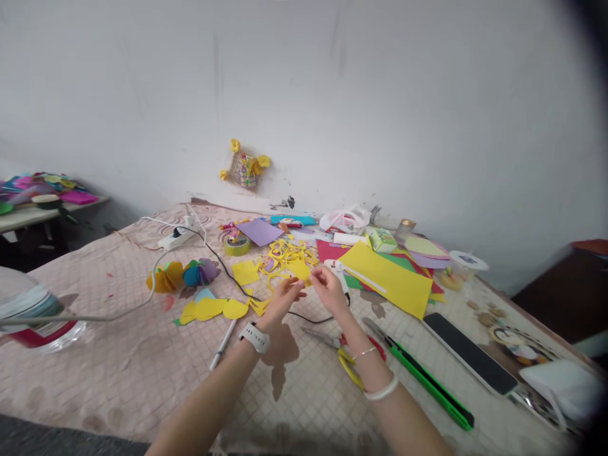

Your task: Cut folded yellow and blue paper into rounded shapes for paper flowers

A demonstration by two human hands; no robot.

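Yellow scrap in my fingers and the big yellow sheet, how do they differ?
The scrap is small with an uneven outline; the sheet is large and straight-edged. The scrap is pinched up between the left hand and right hand; the sheet lies flat over red and green paper. Both look like yellow paper.

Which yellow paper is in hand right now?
The small yellow piece, pinched between left hand and right hand; the rounded yellow cutouts and large yellow sheet lie untouched.
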